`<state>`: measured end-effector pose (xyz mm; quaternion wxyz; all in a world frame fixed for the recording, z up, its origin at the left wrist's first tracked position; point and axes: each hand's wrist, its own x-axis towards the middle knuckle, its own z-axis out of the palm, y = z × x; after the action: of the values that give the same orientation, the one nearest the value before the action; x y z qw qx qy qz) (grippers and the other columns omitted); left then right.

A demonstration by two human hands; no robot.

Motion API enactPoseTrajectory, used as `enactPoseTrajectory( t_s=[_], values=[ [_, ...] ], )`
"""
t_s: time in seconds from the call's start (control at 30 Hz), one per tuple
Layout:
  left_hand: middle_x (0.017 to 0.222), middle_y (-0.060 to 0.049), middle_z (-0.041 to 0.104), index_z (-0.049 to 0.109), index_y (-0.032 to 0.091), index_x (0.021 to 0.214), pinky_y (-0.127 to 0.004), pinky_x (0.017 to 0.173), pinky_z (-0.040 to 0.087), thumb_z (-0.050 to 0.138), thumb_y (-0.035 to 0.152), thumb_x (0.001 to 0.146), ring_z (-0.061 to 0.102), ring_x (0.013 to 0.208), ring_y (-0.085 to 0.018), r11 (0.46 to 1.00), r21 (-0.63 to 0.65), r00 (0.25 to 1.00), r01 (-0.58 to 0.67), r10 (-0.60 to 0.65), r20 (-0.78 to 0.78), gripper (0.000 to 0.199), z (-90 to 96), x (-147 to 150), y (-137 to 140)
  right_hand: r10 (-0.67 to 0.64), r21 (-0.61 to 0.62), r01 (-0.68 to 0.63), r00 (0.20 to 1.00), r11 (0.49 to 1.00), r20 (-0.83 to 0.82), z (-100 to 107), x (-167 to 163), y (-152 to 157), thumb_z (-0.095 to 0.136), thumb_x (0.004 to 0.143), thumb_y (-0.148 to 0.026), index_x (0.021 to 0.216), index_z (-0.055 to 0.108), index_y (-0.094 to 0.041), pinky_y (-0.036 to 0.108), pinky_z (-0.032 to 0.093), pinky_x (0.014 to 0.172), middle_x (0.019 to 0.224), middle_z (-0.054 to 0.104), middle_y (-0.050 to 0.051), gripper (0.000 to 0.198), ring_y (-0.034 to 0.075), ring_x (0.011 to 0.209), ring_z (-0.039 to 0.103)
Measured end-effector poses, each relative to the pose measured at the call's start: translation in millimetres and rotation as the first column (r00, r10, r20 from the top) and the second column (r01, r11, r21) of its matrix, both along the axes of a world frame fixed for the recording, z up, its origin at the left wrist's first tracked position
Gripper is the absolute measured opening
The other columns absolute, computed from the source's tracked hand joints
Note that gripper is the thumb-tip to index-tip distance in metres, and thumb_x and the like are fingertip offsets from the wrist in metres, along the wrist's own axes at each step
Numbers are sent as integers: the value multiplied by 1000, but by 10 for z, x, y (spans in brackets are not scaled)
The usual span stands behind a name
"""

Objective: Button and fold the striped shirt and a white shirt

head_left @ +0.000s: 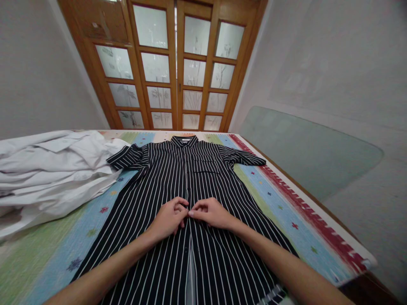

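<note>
A black shirt [159,178] with white stripes lies spread on its back, collar at the far end and short sleeves out to the sides. Both hands meet at its front placket, about halfway down. My left hand [170,216] pinches the placket edge from the left, fingers curled. From the right, my right hand [211,213] pinches the same spot, its thumb and fingertips touching the left fingertips. Any button between them is hidden by the fingers. Above the hands the front looks closed; below them it parts in a narrow gap.
A heap of white cloth [57,169] lies at the left, touching the shirt's sleeve. Under everything is a colourful striped cover [280,207] with small star shapes. A pale green panel [311,144] is at the right wall. Wooden doors [174,63] with glass panes stand behind.
</note>
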<state>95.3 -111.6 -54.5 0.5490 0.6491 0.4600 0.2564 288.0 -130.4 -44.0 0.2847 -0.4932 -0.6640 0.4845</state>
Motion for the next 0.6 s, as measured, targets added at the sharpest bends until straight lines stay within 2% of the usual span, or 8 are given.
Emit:
enactPoseTrajectory(
  t_s=[0.13, 0.27, 0.37, 0.6],
  values=[
    [79, 2, 63, 52, 18, 101, -16, 30, 39, 65, 31, 72, 57, 45, -9, 999, 24, 998, -39, 38, 52, 34, -1, 11, -3, -2, 80, 1, 1000, 997, 17, -39, -7, 2, 76, 73, -39, 83, 72, -13, 17, 32, 42, 54, 56, -4, 28, 6, 46, 46],
    [64, 5, 61, 56, 17, 90, -16, 30, 37, 63, 34, 76, 52, 36, -7, 999, 22, 999, -24, 25, -41, 24, 51, -4, -10, -19, 96, 16, 999, 995, 35, -43, -13, 8, 69, 74, -22, 82, 72, -13, 17, 35, 45, 53, 57, -5, 12, 7, 46, 47],
    [49, 5, 57, 62, 16, 80, -17, 31, 37, 59, 36, 81, 50, 33, -8, 999, -3, 989, 48, -48, -137, 21, 57, -26, -6, -40, 89, 35, 998, 995, 56, -45, -14, 14, 61, 72, -12, 82, 71, -14, 17, 37, 44, 53, 58, -5, 14, 6, 42, 48],
    [58, 3, 64, 62, 15, 84, -17, 28, 39, 57, 28, 81, 52, 33, -9, 997, -66, 993, 24, -32, -114, 14, 71, -3, -26, -31, 35, 31, 999, 999, 7, -87, 3, 40, 54, 74, -14, 80, 69, -14, 17, 36, 37, 50, 56, -6, 16, 6, 34, 46]
  ],
)
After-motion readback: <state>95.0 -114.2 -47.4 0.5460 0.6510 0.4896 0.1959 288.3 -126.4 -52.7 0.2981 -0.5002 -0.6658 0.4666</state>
